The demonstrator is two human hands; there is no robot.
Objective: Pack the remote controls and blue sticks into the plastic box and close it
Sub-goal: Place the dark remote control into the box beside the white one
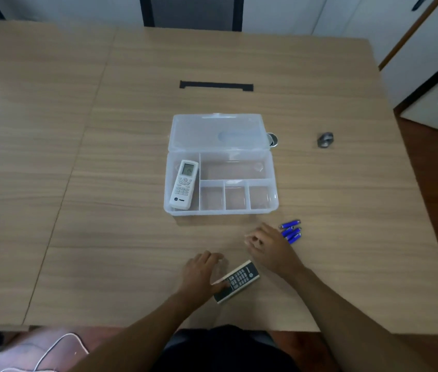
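Note:
A clear plastic box (273, 208) stands open at the table's middle, its lid (218, 131) folded back. A white remote (183, 184) lies in the box's long left compartment. A black remote (238, 280) lies slanted on the table near the front edge. My left hand (203, 275) rests on its lower left end, thumb on the keys, fingers spread. My right hand (269, 247) hovers just above and right of the black remote, fingers loosely curled, holding nothing. Several blue sticks (291, 230) lie in a small heap right beside my right hand.
A black slot (216, 85) is set in the wooden table (105, 183) behind the box. A round metal grommet (273, 139) shows at the lid's right corner, and a small grey metal object (325, 140) lies farther right. White cabinets stand at the right.

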